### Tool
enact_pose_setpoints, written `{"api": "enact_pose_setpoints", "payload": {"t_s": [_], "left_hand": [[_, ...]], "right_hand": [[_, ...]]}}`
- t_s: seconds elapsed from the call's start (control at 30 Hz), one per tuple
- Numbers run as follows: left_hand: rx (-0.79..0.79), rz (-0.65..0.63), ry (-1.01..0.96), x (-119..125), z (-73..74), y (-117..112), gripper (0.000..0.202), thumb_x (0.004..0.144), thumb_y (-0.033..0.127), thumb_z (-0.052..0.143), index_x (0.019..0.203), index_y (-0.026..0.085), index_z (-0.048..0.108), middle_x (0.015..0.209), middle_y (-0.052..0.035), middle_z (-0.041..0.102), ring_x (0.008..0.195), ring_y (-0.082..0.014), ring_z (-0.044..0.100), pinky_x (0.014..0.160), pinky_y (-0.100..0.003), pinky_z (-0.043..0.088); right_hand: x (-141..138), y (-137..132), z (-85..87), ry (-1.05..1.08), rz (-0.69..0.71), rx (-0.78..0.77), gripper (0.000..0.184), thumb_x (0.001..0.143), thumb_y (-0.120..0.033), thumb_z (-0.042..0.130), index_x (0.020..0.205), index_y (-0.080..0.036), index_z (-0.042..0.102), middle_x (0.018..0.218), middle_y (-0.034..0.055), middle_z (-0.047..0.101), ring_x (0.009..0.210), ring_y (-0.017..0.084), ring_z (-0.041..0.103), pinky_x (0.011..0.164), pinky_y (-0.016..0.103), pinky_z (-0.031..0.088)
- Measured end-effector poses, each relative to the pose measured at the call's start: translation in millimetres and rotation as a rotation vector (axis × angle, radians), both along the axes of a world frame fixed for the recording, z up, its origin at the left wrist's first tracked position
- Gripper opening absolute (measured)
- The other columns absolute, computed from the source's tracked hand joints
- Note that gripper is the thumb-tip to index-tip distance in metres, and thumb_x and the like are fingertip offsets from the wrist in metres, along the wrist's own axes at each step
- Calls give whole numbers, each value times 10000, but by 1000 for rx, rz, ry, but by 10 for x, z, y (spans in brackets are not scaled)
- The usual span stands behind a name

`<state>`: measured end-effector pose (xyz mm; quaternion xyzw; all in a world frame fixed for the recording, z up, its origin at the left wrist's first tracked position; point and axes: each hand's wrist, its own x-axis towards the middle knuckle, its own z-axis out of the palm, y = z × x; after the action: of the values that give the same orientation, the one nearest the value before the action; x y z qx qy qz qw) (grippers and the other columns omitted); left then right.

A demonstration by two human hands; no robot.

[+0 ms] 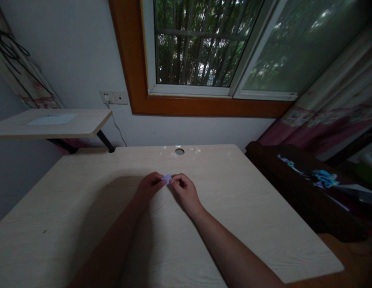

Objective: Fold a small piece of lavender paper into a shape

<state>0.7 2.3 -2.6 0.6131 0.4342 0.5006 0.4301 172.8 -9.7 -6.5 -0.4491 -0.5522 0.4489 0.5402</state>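
A small pale folded piece of paper (166,178) is pinched between both hands over the middle of the light wooden desk (84,208). My left hand (150,186) grips its left side with fingers curled. My right hand (183,191) grips its right side the same way. Both forearms reach in from the near edge. Most of the paper is hidden by the fingertips.
A round cable hole (179,151) sits at the desk's far edge. A raised side shelf (54,122) stands at the left. A wall socket (113,97) and a window (203,48) are behind. A dark bed (308,184) with curtains lies right.
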Motion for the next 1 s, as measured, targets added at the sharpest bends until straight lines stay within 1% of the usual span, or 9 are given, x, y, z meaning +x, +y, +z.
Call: {"api": "enact_pose_setpoints", "payload": {"t_s": [0.1,0.3,0.47,0.6,0.67,0.73,0.83,0.9,1.0], "left_hand": [[46,13,-7,1,4,4,203,782,367,716,740,170,685,753,-9,608,719,-135,560,669,-234,440],[-71,27,0,2,-19,2,235,826,389,660,755,168,694,687,-6,661,672,-136,595,669,-243,476],[-95,30,20,7,-24,10,248,821,405,660,791,163,706,668,-12,683,648,-146,630,655,-253,504],[-113,43,-52,22,-32,16,271,801,391,689,968,178,700,727,6,665,653,-139,639,658,-261,536],[-100,39,-79,31,-35,16,329,793,388,703,1054,189,677,692,33,609,633,-128,616,657,-263,545],[-84,36,-85,37,-40,17,366,793,378,709,1103,190,654,654,50,560,614,-119,589,645,-255,541],[-74,17,-91,33,-66,21,375,803,367,702,1121,181,635,662,46,557,621,-116,576,633,-244,525],[-57,13,-99,25,-87,24,365,809,356,696,1124,183,636,690,41,562,637,-114,574,642,-244,521],[-40,18,-80,19,-88,17,328,816,354,691,1093,182,652,692,39,555,647,-115,576,649,-246,521]], "right_hand": [[7,7,-11,-44,0,42,196,830,-393,673,797,-200,672,705,-17,571,635,136,485,613,261,376],[27,-8,55,-124,-18,162,145,853,-335,661,782,-211,683,800,10,595,735,158,539,681,276,405],[43,-37,111,-124,8,215,133,898,-283,597,814,-223,681,857,24,611,830,176,573,755,295,429],[37,-40,65,-78,16,165,102,900,-265,578,881,-231,672,875,20,604,791,166,564,706,282,434],[21,-35,19,-47,29,147,59,866,-248,616,895,-232,665,857,7,590,724,146,538,659,267,424],[2,-31,-20,-35,27,129,75,839,-245,650,913,-233,654,778,-16,558,663,132,507,618,252,405],[-11,-30,-31,-2,29,95,192,823,-251,671,1011,-240,634,707,-40,533,603,125,481,574,242,392],[-5,-34,-5,-3,43,113,254,817,-227,663,1070,-246,640,774,-23,568,629,127,505,589,246,414],[12,-42,49,-93,60,191,166,836,-204,627,976,-243,706,894,19,604,726,143,554,651,266,448]]}}
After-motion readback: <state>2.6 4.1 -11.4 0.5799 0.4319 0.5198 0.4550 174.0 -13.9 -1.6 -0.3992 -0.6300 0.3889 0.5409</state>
